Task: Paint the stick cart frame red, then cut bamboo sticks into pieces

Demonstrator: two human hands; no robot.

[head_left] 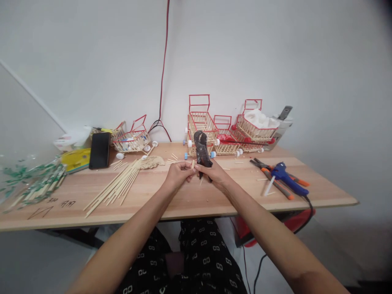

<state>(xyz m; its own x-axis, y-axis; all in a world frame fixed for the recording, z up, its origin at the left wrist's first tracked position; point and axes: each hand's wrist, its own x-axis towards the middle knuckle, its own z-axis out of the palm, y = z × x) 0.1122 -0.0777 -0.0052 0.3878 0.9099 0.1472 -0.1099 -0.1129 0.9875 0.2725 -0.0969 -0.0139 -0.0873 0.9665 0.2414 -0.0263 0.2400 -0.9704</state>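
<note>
Over the near edge of the worktop, the left hand pinches a short stick and the right hand is wrapped around one dark cutter, its jaws upright. Farther left lies one bundle of long sticks. Against the wall stand five little carts and one black phone.

Pale wood surface showing; dark pliers; blue glue gun; red-framed stick baskets; black phone; trousers showing black, white-patterned.
</note>
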